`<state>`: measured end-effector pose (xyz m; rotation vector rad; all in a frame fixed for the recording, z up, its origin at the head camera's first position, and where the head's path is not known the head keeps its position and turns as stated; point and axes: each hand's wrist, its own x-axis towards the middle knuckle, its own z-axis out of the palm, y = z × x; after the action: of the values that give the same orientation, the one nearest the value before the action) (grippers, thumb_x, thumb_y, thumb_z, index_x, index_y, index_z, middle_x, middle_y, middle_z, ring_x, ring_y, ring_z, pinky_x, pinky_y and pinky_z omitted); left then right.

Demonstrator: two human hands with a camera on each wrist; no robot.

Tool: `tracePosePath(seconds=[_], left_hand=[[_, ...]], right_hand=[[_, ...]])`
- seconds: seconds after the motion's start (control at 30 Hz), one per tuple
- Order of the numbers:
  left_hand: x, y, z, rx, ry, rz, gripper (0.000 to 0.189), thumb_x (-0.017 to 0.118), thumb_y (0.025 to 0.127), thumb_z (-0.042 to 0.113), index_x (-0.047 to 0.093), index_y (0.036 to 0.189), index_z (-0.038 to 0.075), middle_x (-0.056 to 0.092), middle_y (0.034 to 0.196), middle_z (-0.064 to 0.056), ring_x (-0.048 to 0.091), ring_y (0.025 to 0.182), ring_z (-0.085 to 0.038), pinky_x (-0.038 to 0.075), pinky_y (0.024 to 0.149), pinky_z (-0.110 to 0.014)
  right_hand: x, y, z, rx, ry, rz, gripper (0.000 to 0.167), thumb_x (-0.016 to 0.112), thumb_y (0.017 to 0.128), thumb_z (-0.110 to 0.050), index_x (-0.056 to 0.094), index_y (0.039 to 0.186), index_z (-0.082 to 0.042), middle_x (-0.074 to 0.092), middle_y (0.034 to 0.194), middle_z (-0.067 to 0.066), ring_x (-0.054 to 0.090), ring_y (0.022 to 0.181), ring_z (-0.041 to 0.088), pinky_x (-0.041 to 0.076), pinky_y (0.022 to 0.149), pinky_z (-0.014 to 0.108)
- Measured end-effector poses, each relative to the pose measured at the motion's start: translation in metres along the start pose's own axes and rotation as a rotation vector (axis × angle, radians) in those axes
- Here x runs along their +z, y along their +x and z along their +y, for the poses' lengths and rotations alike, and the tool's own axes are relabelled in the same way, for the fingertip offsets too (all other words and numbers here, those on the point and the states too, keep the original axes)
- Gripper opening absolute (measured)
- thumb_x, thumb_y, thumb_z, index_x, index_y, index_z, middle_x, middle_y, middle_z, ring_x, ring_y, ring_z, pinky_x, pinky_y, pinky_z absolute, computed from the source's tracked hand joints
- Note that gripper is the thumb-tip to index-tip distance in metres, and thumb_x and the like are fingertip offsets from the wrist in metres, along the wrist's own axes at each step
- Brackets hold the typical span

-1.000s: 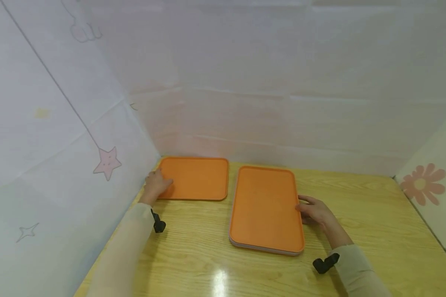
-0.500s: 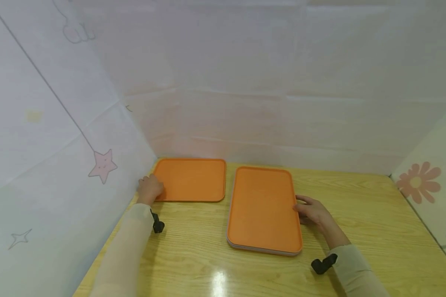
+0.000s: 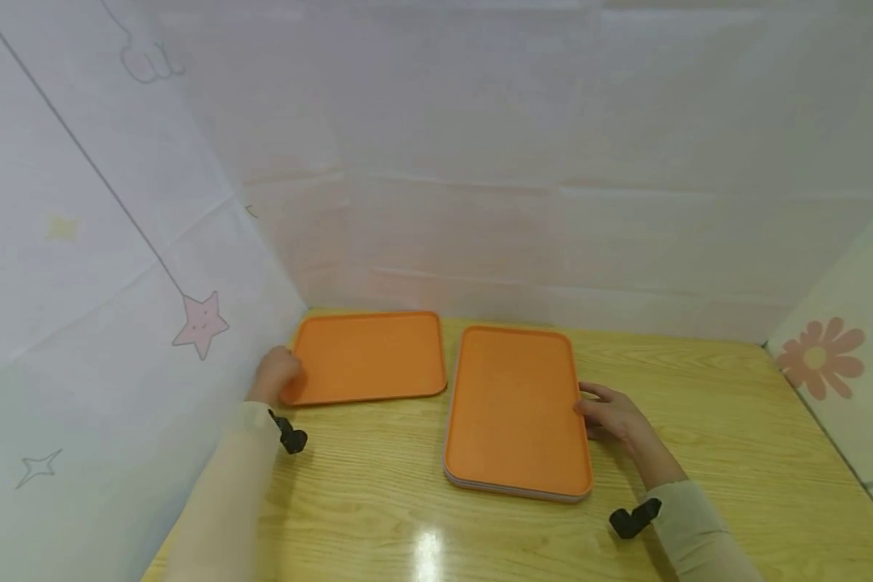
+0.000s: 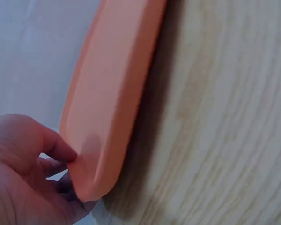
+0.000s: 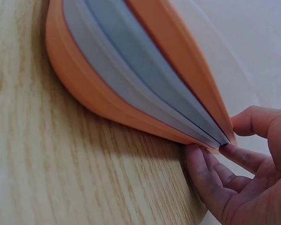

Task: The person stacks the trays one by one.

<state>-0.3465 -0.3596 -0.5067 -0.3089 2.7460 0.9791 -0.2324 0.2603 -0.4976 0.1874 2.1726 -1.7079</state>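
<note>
My left hand point(image 3: 276, 373) pinches the left end of a flat orange tray point(image 3: 367, 356) with rounded corners and a low rim. Up close in the left wrist view, the thumb lies on the rim of the orange tray point(image 4: 100, 93), fingers underneath, with its long side casting a shadow on the table. To the right lies a stack of trays point(image 3: 520, 408), orange on top. Its edge in the right wrist view shows a blue-green tray point(image 5: 126, 40), a grey one point(image 5: 91, 61) and an orange one point(image 5: 79, 84) at the bottom. My right hand point(image 3: 614, 416) grips the stack's right edge, thumb on the top rim.
Both trays rest over a light wood-grain table point(image 3: 364, 501). White sheets with printed drawings stand around it: a pink star point(image 3: 202, 325) on the left, a flower point(image 3: 818, 357) on the right. The back sheet point(image 3: 495, 202) rises right behind the trays.
My left hand has taken hold of the left orange tray's end and pulled it slightly left and nearer, turning it a little. My right hand stays at the stack.
</note>
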Motion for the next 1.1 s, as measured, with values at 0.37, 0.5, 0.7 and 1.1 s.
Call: tracePosePath(seconds=[0.37, 0.5, 0.7, 1.1], left_hand=[[-0.031, -0.038, 0.006, -0.034, -0.403, -0.111, 0.037, 0.042, 0.102, 0.016, 0.054, 0.12, -0.014, 0.059, 0.1, -0.01, 0.058, 0.082, -0.014, 0.055, 0.075, -0.033], [-0.039, -0.049, 0.009, -0.02, -0.45, -0.164, 0.055, 0.047, 0.103, 0.014, 0.033, 0.146, -0.017, 0.056, 0.123, -0.02, 0.063, 0.088, -0.013, 0.057, 0.085, -0.038], [-0.046, -0.063, 0.013, 0.013, -0.517, -0.166, 0.063, 0.055, 0.101, 0.009, 0.025, 0.149, -0.017, 0.061, 0.117, -0.015, 0.068, 0.085, -0.011, 0.059, 0.082, -0.034], [-0.049, -0.1, 0.01, 0.046, -0.653, -0.117, 0.065, 0.057, 0.101, 0.008, 0.024, 0.15, -0.02, 0.066, 0.095, 0.004, 0.068, 0.083, -0.01, 0.06, 0.077, -0.029]], right_hand=[[0.003, 0.0, 0.0, 0.014, -0.012, 0.039, 0.07, 0.066, 0.097, -0.019, 0.034, 0.157, -0.002, 0.066, 0.128, 0.021, 0.071, 0.095, 0.017, 0.06, 0.076, 0.035], [0.002, 0.0, 0.001, 0.015, -0.014, 0.037, 0.071, 0.067, 0.097, -0.019, 0.033, 0.157, -0.002, 0.068, 0.125, 0.018, 0.071, 0.094, 0.017, 0.06, 0.075, 0.036], [-0.001, -0.002, -0.001, 0.025, -0.007, 0.036, 0.073, 0.068, 0.097, -0.022, 0.033, 0.158, -0.004, 0.071, 0.12, 0.014, 0.071, 0.094, 0.016, 0.06, 0.077, 0.034], [0.006, -0.013, 0.002, -0.033, 0.015, 0.091, 0.064, 0.063, 0.101, -0.022, 0.036, 0.154, 0.002, 0.064, 0.131, 0.02, 0.07, 0.094, 0.014, 0.059, 0.082, 0.035]])
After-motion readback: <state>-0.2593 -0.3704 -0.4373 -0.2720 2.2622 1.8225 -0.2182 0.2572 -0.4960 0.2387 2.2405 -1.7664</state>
